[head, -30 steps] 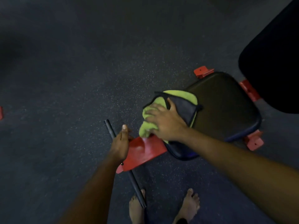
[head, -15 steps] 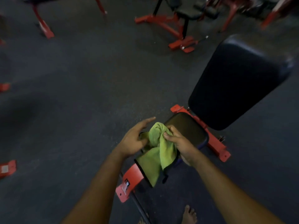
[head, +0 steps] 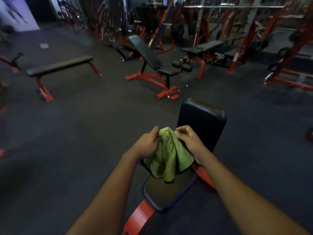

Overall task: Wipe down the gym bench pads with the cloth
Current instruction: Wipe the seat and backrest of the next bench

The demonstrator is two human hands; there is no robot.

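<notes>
My fingers point(head: 156, 133) are pinching the green cloth point(head: 168, 155) at its top edge, left hand point(head: 148, 144) and right hand point(head: 188, 139) clamped on either side, and it is hanging bunched above the seat pad point(head: 166, 192). The upright back pad point(head: 201, 122) is standing just beyond. Dark floor point(head: 84, 141) is lying open to my left, with a flat bench point(head: 59, 66) well apart.

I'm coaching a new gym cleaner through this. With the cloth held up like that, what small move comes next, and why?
Probably lower the green cloth flat onto a pad, likely the upright back pad. Both the left hand and right hand pinch its top edge, so it hangs bunched above the seat pad, wiping nothing.
</notes>
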